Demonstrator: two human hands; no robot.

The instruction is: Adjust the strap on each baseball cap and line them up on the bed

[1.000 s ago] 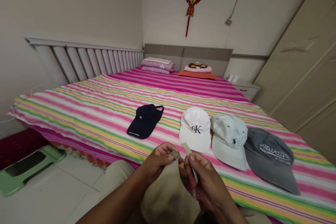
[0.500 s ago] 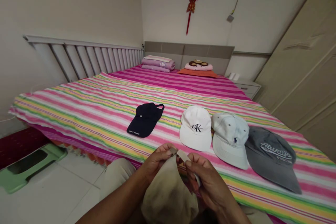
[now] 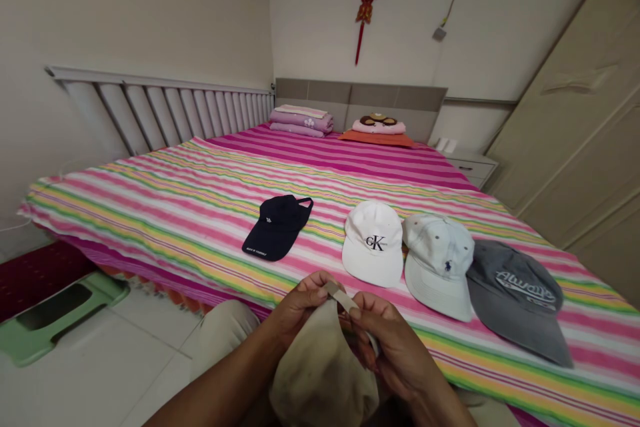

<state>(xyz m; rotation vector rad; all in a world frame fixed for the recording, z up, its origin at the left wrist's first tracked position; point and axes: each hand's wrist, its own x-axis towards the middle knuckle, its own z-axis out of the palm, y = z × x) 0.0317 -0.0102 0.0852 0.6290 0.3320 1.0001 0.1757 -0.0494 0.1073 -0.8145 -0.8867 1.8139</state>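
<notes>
Pinching a beige cap (image 3: pixel 323 370) by its light strap (image 3: pixel 343 297): left hand (image 3: pixel 299 310) at one end by the cap's edge, right hand (image 3: pixel 387 333) farther along. Cap's held up against the striped bed's (image 3: pixel 165 190) near side; crown rounded, blotched darker.

1. On the striped-cloth-covered bed (image 3: pixel 165 193), I see a navy brimmed cloth cap (image 3: pixel 277 228) leftmost.
2. Rightward: white brimmed cloth cap (image 3: pixel 373 243), pale-blue brimmed cloth cap (image 3: pixel 437 263), grey brimmed cloth cap (image 3: pixel 520 297).
3. Before them: beige domed cloth cap (image 3: pixel 320 370), in my hands (image 3: pixel 299 310).

Bedroom, with headboard (image 3: pixel 363 99) and nightstand (image 3: pixel 474 167)
</notes>
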